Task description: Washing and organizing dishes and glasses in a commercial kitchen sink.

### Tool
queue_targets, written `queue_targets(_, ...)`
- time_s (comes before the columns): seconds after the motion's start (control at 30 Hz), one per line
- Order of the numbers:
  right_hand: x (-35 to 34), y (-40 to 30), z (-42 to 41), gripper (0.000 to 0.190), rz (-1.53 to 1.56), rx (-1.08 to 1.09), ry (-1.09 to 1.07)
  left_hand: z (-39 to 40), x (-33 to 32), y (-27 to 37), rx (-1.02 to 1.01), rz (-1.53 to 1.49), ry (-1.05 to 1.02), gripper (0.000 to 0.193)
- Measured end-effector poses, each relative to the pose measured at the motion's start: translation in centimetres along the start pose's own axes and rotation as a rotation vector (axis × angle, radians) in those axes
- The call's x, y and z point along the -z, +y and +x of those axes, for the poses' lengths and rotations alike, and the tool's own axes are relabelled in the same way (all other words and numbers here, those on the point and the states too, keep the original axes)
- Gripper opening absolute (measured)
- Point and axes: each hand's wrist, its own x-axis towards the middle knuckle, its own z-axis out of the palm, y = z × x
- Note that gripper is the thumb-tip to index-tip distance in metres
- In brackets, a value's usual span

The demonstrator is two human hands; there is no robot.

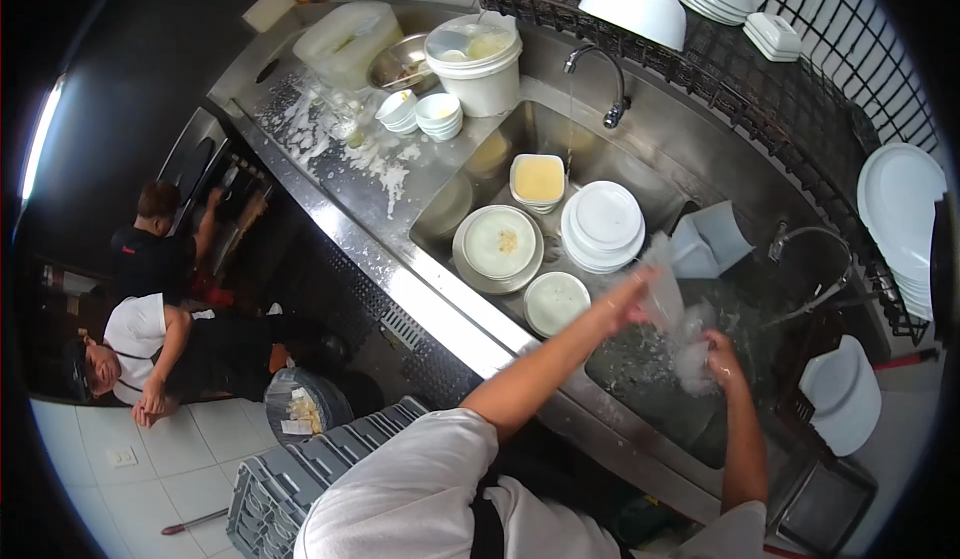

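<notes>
Both my hands are over the water-filled right basin (660, 401) of a steel sink. My left hand (636, 302) grips a translucent, blurred plastic item (664, 285), perhaps a container. In my right hand (723, 360) is a whitish, see-through thing (694, 360), too blurred to name, amid splashing water. A grey plastic container (709, 242) leans at the divider beyond my hands. In the left basin are a stack of white plates (606, 217), a plate with food scraps (501, 242), a small plate (557, 304) and square bowls with yellow liquid (538, 178).
A thin stream falls from the left faucet (596, 71); a second faucet (814, 247) arches over the right basin. A wire rack (750, 86) holds dishes above. A white bucket (476, 71) and bowls (439, 114) stand on the wet counter. Two people (142, 349) are at left.
</notes>
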Motion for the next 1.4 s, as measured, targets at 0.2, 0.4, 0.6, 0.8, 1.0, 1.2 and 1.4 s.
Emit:
queue_targets(0.2, -4.2, -14.9, 1.3, 0.064, 0.586, 0.325, -0.140, 0.6, 6.4, 8.8, -0.100, -0.346, 0.221, 0.068)
queue_targets(0.4, -12.5, -27.7, 8.5, 0.031, 1.085, 0.481, 0.054, 4.3, 4.8, 7.1, -0.242, -0.286, -0.030, 0.061)
queue_targets(0.6, -6.3, -29.9, 3.8, 0.022, 1.375, 0.441, 0.037, 5.2, -1.4, 3.1, -0.097, 0.373, 0.220, 0.052)
queue_targets(0.8, 0.6, -19.1, -7.2, 0.028, 0.457, 0.125, 0.565, 5.2, -4.6, -7.4, -0.231, 1.263, 0.399, 0.066)
queue_targets(1.0, -0.9, -9.2, -9.6, 0.028, -0.314, -0.007, 0.758, 7.6, -1.1, -14.3, -0.200, 1.435, 0.490, 0.066)
queue_targets(1.2, -3.5, -4.2, -7.3, 0.031, -0.628, -0.043, 0.657, 11.2, 5.2, -13.8, 0.296, 1.488, 0.480, 0.066)
queue_targets(1.4, -5.2, 4.0, -1.4, 0.025, -1.054, -0.228, 0.375, 7.7, 0.5, -9.4, 0.230, 0.222, 0.157, 0.040)
